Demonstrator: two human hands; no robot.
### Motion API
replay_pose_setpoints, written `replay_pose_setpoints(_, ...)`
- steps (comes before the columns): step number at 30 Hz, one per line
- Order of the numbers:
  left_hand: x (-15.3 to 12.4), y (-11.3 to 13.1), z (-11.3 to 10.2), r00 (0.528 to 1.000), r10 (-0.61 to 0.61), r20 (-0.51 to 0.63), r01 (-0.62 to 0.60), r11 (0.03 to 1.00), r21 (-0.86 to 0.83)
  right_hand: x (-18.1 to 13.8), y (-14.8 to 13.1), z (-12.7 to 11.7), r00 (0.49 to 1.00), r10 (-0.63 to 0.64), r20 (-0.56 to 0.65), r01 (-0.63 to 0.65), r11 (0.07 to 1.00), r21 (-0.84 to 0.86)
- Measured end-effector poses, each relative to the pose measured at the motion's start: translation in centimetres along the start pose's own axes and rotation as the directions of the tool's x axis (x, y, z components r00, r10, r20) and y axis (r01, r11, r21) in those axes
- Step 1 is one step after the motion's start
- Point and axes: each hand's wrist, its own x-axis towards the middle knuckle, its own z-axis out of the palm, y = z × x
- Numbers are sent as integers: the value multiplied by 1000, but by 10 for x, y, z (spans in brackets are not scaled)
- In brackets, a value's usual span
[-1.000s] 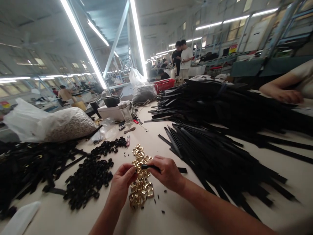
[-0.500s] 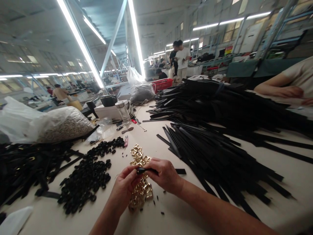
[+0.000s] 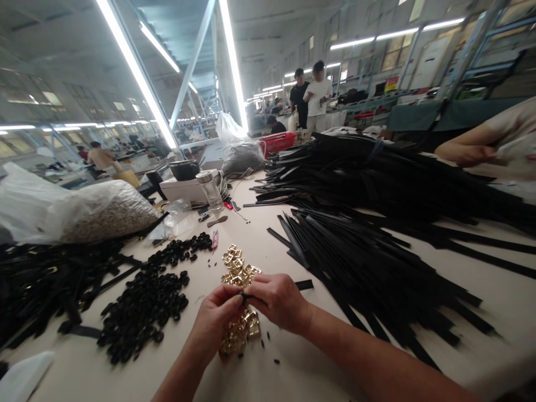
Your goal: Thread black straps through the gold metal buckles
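My left hand (image 3: pixel 215 321) and my right hand (image 3: pixel 278 301) meet over a pile of gold metal buckles (image 3: pixel 238 279) on the table. Both pinch the same short black strap (image 3: pixel 299 285), whose free end sticks out to the right past my right hand. Whether a buckle is between my fingertips is hidden by the fingers. A heap of small black loops (image 3: pixel 154 296) lies just left of my left hand. Long black straps (image 3: pixel 368 262) are fanned out to the right of my right forearm.
A plastic bag of small parts (image 3: pixel 96 215) and a dark tangle of straps (image 3: pixel 37 279) sit at left. A clear jar (image 3: pixel 211 192), a white box and a red basket (image 3: pixel 278 144) stand behind. Another person's arm (image 3: pixel 473 148) rests at far right. Two people stand far back.
My hands have drawn closer together, and less of the black strap shows between them. The camera has shifted slightly, and the other person's hand at far right has moved.
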Motion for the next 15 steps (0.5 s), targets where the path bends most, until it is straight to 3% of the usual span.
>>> replay_pose_setpoints(5,0,0,-2,998,55,-7,-54,996,71,0,-4,-2,995,67,73,-73,995,73)
replay_pose_setpoints(9,-1,-2,4,998,35,60,-42,990,135,2,-10,-4,978,143,155,-165,977,139)
replay_pose_setpoints(15,-2,1,6,995,84,46,-93,965,246,1,-7,2,989,95,111,-107,988,109)
